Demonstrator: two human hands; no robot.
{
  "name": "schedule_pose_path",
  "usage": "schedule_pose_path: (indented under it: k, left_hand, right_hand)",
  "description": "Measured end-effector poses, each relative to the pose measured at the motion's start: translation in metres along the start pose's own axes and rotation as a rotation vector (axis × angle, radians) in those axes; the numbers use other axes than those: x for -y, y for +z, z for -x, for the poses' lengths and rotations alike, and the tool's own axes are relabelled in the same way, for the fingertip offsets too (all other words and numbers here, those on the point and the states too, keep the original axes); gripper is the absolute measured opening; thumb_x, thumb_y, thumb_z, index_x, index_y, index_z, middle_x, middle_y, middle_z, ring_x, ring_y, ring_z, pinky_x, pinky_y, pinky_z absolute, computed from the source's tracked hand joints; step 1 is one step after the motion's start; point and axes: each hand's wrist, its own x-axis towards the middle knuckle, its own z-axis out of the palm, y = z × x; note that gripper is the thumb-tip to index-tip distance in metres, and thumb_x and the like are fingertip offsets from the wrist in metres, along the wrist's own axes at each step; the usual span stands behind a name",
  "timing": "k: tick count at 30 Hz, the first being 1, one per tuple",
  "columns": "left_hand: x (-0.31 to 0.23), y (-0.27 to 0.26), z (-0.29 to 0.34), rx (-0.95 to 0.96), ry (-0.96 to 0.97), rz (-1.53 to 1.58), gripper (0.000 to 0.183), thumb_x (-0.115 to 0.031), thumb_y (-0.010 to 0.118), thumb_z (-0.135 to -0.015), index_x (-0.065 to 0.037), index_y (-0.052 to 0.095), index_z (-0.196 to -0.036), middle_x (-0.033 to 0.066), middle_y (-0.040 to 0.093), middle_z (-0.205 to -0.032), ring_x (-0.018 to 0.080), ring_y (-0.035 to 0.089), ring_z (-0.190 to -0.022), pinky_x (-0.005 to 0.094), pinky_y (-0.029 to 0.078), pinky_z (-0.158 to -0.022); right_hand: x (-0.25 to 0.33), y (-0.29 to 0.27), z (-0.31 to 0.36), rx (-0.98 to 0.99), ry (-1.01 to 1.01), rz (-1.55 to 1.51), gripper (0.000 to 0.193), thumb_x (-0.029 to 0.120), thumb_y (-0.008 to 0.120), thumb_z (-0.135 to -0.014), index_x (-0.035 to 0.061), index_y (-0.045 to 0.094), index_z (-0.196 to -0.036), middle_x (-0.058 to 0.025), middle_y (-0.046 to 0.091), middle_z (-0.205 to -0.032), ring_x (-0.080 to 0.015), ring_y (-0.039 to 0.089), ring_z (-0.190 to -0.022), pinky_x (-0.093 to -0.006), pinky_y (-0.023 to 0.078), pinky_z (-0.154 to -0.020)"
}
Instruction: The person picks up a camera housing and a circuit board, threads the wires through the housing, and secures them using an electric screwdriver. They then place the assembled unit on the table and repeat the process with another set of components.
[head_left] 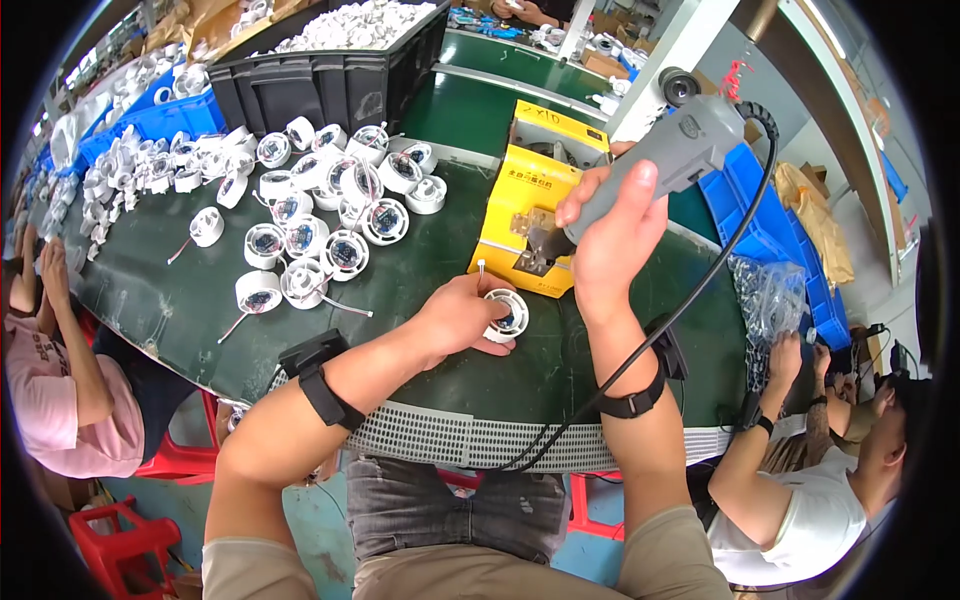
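Note:
My right hand (622, 235) is wrapped round a grey electric screwdriver (675, 145), tilted so that its nose points down and left. That nose meets the metal bracket on the front of a yellow screw feeder (530, 185); whether a screw sits on the bit is too small to tell. Lower and to the left, my left hand (455, 318) grips a round white plastic housing (518, 322) close to the tabletop. Its open face is up, showing a blue circuit board inside, and a small white connector sticks up by the fingers.
Similar white housings (345, 255) with wires lie left of the feeder. Behind them stands a black crate (310, 95) full of white parts. The screwdriver's black cable (735, 250) hangs across my right forearm. Blue bins (770, 230) stand at right. People sit on both sides.

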Motion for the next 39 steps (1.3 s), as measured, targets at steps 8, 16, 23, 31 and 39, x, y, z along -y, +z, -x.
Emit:
schedule_pose_path:
  k: [8,16,23,31,39]
  left_hand:
    - [-0.008,0.002,0.003,0.001,-0.013,-0.003,0.031,-0.004,0.048,-0.094,0.007,0.046,-0.122,0.0156,0.059,-0.105,0.0281,0.067,-0.084,0.0361,0.061,-0.074]
    - [-0.006,0.001,0.001,0.013,-0.005,-0.015,0.031,-0.003,0.047,-0.093,0.007,0.046,-0.123,0.0153,0.059,-0.106,0.0281,0.067,-0.087,0.0372,0.061,-0.076]
    - [-0.005,0.003,0.004,-0.025,0.0,-0.003,0.024,-0.006,0.048,-0.093,0.005,0.053,-0.114,0.0146,0.061,-0.101,0.0231,0.067,-0.08,0.0344,0.06,-0.07]
    - [-0.005,0.004,0.002,-0.013,0.022,-0.023,0.024,-0.006,0.048,-0.093,0.004,0.053,-0.113,0.014,0.061,-0.1,0.0222,0.067,-0.079,0.0336,0.06,-0.07]
    - [-0.009,-0.009,0.005,0.015,0.015,-0.081,0.027,-0.004,0.049,-0.092,0.007,0.051,-0.117,0.0154,0.061,-0.105,0.0248,0.068,-0.086,0.0359,0.061,-0.075]
  right_hand:
    - [0.018,0.0,0.04,0.104,0.111,-0.089,0.051,0.048,0.037,-0.1,-0.0001,0.042,-0.115,-0.0083,0.049,-0.065,-0.0148,0.048,-0.049,-0.0292,0.043,-0.047]
    - [0.011,-0.004,0.051,0.095,0.094,-0.094,0.055,0.051,0.04,-0.098,-0.0005,0.041,-0.117,-0.0085,0.05,-0.065,-0.0153,0.049,-0.05,-0.0292,0.044,-0.048]
    - [0.007,-0.003,0.054,0.09,0.09,-0.094,0.053,0.05,0.041,-0.098,-0.0004,0.042,-0.115,-0.0091,0.051,-0.066,-0.0151,0.049,-0.05,-0.029,0.045,-0.048]
    - [0.003,-0.006,0.054,0.157,0.102,-0.142,0.056,0.053,0.042,-0.097,0.0001,0.041,-0.114,-0.0087,0.051,-0.066,-0.0148,0.05,-0.05,-0.0285,0.045,-0.048]
    - [-0.001,-0.009,0.062,0.132,0.119,-0.305,0.064,0.059,0.043,-0.094,-0.0006,0.039,-0.118,-0.0092,0.051,-0.068,-0.0164,0.051,-0.052,-0.0289,0.046,-0.05]
